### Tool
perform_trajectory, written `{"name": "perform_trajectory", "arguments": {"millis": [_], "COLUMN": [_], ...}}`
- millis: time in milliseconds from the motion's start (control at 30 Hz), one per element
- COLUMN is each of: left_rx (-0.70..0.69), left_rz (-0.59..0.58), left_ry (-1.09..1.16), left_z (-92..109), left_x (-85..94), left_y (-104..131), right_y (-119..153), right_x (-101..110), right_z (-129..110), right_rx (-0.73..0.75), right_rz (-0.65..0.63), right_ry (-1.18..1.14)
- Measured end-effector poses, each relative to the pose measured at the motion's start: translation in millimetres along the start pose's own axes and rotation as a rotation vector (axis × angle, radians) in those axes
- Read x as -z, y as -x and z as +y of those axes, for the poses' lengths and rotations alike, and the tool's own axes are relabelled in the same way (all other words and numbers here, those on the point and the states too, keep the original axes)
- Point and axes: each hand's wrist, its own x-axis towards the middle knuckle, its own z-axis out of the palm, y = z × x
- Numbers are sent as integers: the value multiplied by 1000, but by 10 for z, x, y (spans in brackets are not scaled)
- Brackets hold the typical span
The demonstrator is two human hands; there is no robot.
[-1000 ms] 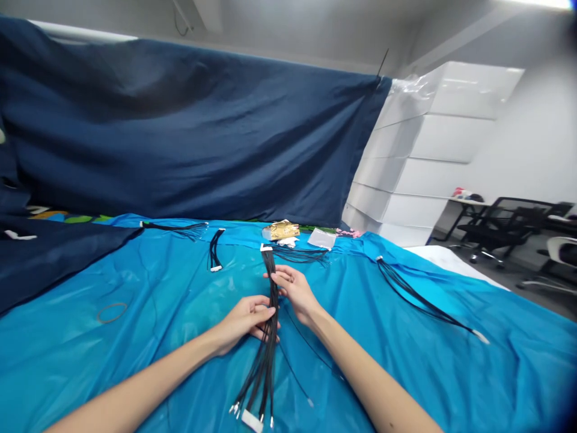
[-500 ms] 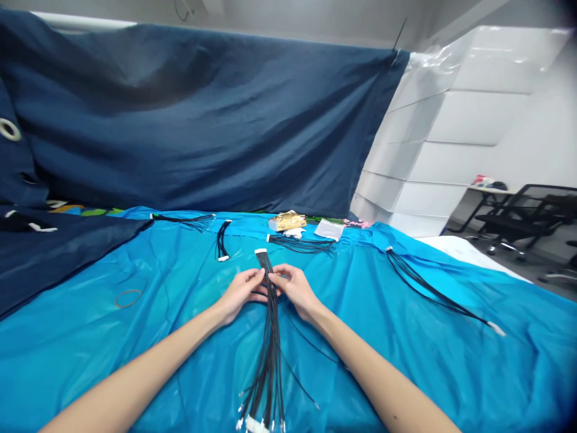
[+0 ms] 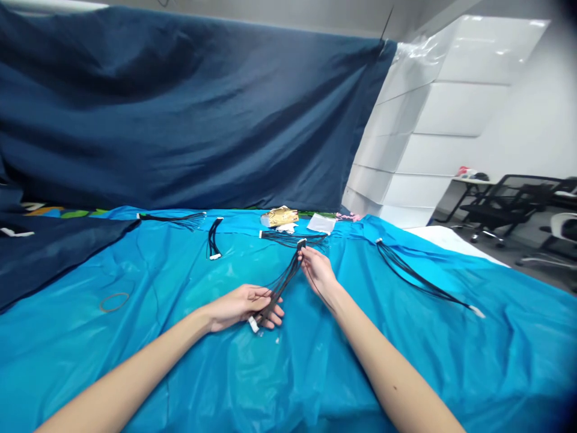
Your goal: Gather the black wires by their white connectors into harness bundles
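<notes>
A bundle of black wires (image 3: 286,278) runs diagonally between my two hands above the blue sheet (image 3: 243,373). My right hand (image 3: 316,269) pinches its upper end, just below a white connector (image 3: 302,242). My left hand (image 3: 247,305) has its fingers around the lower end of the bundle, where another white connector (image 3: 253,325) sticks out below the fingers. A few single wires spread away from the bundle.
Other black cable bundles lie at the back left (image 3: 171,219), centre left (image 3: 214,239), behind my right hand (image 3: 288,239) and at the right (image 3: 421,278). A gold packet (image 3: 280,216), a white packet (image 3: 321,224) and a brown rubber band (image 3: 114,302) are also there.
The bundle has been lifted and tilted. My right hand moved up and right to its top end, and my left hand slid down to its lower end. The view shifted slightly.
</notes>
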Motion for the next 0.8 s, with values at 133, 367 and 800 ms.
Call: {"name": "perform_trajectory", "arguments": {"millis": [133,367,800], "left_rx": [-4,7,-21], "left_rz": [-5,23,226], "left_ry": [-105,136,250], "left_z": [31,18,-43], "left_x": [13,33,-39], "left_y": [32,24,-45], "right_y": [-22,90,297], "right_x": [16,-79,-160], "right_z": [-12,-23,57], "right_rx": [3,151,462], "right_rz": [46,-44,-147], "right_ry": [-15,113,622]}}
